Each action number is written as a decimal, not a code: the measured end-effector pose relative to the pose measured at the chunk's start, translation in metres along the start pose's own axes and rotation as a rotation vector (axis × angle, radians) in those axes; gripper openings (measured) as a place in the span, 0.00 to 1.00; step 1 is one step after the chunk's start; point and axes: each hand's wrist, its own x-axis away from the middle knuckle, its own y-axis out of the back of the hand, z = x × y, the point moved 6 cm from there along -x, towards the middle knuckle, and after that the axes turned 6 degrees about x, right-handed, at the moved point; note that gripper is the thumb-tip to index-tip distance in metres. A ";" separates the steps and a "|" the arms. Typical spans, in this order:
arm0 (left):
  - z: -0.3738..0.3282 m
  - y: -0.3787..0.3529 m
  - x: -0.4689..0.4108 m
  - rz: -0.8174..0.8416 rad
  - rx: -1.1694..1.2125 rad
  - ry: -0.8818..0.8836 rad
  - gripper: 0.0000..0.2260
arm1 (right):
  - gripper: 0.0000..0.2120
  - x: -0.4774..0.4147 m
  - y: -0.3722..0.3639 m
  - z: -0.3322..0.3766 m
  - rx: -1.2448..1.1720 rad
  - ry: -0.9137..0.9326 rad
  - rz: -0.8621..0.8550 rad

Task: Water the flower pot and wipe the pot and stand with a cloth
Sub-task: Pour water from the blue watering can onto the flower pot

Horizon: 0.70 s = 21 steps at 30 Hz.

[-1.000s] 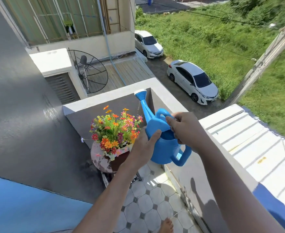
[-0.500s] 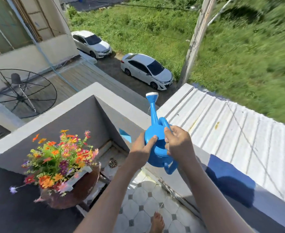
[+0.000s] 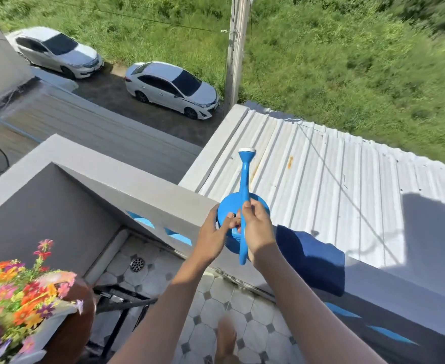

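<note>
Both grips closed on blue watering can [image 3: 243, 206] over balcony ledge [image 3: 148, 187]: left hand [image 3: 213, 236] on body at 9 o'clock, right hand [image 3: 255, 229] around handle. Spout aimed to 12 o'clock. Blue cloth [image 3: 312, 258] draped on ledge at 3 o'clock. Flower pot [image 3: 71, 327] well apart at 8 o'clock, atop black stand [image 3: 121, 308].

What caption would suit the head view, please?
Both hands, left hand and right hand, hold a blue watering can above the balcony wall.
</note>
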 end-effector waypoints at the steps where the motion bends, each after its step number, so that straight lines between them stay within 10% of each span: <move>1: 0.003 -0.001 -0.006 -0.004 0.008 -0.003 0.18 | 0.14 -0.003 0.002 -0.004 -0.001 -0.006 0.004; 21: 0.021 0.008 -0.050 0.045 0.071 0.039 0.18 | 0.18 -0.011 -0.002 -0.001 -0.247 -0.028 0.272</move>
